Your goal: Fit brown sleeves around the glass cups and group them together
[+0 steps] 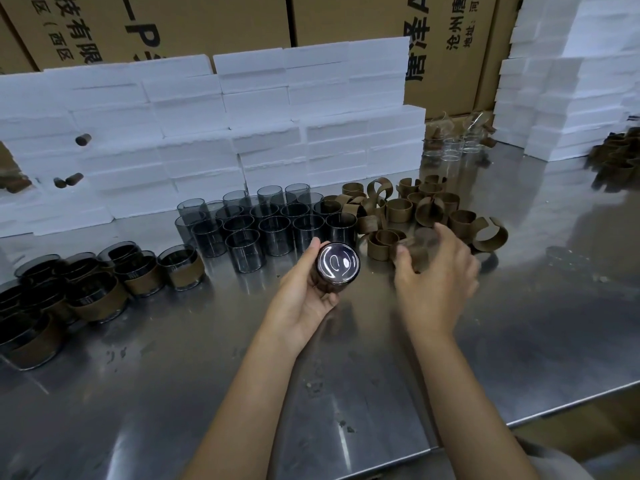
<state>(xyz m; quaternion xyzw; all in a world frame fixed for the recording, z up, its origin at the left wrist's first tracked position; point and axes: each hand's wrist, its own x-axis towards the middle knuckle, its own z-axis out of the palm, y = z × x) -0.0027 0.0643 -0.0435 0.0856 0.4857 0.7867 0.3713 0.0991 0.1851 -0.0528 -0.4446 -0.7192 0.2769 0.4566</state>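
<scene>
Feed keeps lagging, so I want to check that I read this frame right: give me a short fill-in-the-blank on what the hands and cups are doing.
1. The left hand holds one glass cup with its ____ facing the camera.
2. The blurred right hand reaches into the pile of loose brown ____.
3. The sleeved cups stand grouped at the table's ____ side.
4. The bare dark cups stand in front of stacked white ____ blocks.

Missing words: base; sleeves; left; foam

Both forearms are bare from elbow to wrist, the left hand and right hand wear no gloves, rings or watch, and pale grey clothing shows at the near right corner.
</scene>
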